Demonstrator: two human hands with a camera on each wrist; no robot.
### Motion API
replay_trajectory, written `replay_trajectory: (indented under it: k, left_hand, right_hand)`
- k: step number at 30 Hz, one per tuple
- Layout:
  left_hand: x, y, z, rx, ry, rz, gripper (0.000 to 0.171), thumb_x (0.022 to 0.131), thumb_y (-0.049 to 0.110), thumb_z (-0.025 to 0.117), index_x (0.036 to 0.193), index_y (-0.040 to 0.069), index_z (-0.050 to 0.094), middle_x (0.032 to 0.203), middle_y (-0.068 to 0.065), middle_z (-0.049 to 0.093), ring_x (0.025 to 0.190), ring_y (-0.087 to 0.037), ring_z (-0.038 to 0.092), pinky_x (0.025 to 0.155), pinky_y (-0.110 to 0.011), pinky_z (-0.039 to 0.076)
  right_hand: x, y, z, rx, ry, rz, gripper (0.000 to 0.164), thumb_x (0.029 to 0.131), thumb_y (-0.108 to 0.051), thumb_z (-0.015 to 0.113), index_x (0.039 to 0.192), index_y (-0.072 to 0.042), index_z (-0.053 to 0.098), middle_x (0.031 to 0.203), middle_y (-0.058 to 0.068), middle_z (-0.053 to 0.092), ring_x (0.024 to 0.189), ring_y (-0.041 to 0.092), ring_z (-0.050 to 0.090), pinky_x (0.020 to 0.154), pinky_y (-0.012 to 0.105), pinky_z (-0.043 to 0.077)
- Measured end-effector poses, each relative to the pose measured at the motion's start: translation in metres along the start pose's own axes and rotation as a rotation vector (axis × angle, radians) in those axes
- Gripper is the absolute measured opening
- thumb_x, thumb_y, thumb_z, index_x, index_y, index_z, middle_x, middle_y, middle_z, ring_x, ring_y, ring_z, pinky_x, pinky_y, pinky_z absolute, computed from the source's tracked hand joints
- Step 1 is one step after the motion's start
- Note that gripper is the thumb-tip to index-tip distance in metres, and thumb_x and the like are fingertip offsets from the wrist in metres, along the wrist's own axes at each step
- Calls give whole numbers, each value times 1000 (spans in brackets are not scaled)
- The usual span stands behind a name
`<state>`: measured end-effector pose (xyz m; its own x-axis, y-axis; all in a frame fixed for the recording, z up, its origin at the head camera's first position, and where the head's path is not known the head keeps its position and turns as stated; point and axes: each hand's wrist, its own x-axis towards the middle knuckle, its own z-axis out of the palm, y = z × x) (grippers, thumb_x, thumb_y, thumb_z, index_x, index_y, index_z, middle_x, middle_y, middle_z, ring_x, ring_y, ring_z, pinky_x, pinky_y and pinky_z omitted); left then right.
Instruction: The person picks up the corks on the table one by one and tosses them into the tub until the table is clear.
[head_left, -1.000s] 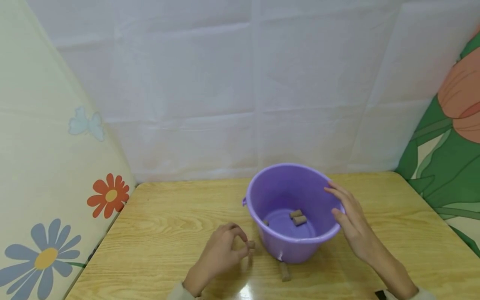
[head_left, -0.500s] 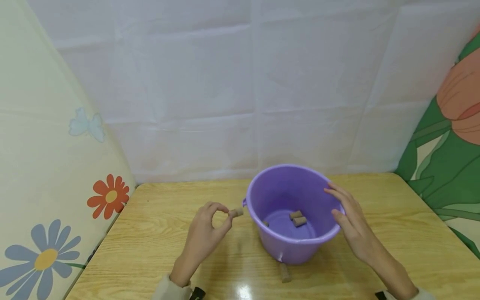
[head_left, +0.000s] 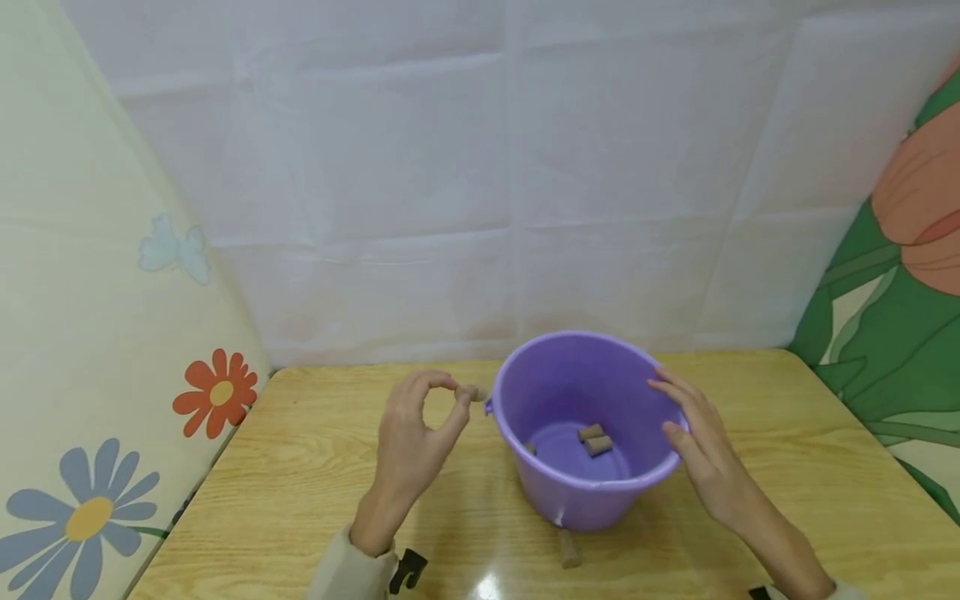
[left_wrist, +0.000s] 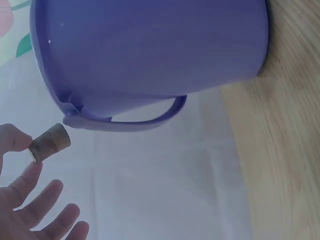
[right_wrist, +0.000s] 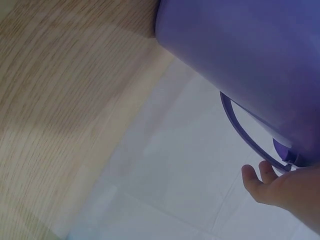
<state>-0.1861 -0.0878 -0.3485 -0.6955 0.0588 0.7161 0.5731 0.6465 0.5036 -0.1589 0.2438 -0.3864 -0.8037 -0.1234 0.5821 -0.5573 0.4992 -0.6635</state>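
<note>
My left hand [head_left: 412, 437] pinches a small brown wood-like cylinder [left_wrist: 51, 142] between thumb and fingertip, and its other fingers are spread. In the head view this cylinder is just left of the purple bucket's [head_left: 573, 500] rim, beside the handle mount. My right hand [head_left: 708, 454] holds the bucket by the right side of its rim, with thumb and fingertips over the edge. The right wrist view shows two of its fingers outside, next to the handle [right_wrist: 245, 135]. Inside on the bucket's floor lie a few similar brown cylinders [head_left: 597, 445], one partly hidden by the near wall.
Another brown cylinder [head_left: 569, 550] lies on the wooden table [head_left: 300, 483] in front of the bucket. A white cloth [head_left: 375, 167] hangs behind the table's back edge. Flower-patterned panels [head_left: 90, 333] stand at the left and right.
My left hand has lifted its cylinder from low beside the bucket, up and away from me, to near rim height. My right hand keeps its place on the rim.
</note>
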Motion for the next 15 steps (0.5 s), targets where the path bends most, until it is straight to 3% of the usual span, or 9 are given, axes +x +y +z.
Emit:
replay_trajectory:
  k: [6, 15]
  left_hand:
    - [4, 12, 9, -78, -24, 15, 18, 82, 15, 78, 98, 10, 69, 103, -5, 72, 107, -23, 63, 95, -45, 50]
    - [1, 27, 37, -54, -135, 64, 16, 82, 20, 79, 92, 12, 70, 102, -2, 69, 101, -16, 60, 87, -34, 53]
  right_hand:
    - [1, -1, -1, -1, -9, -3, 48, 97, 1, 42, 143, -8, 48, 156, 17, 36, 143, -4, 22, 113, 13, 11]
    - [0, -1, -1, 2, -19, 13, 47, 98, 0, 41, 144, -9, 47, 157, 17, 35, 143, -4, 21, 113, 13, 11]
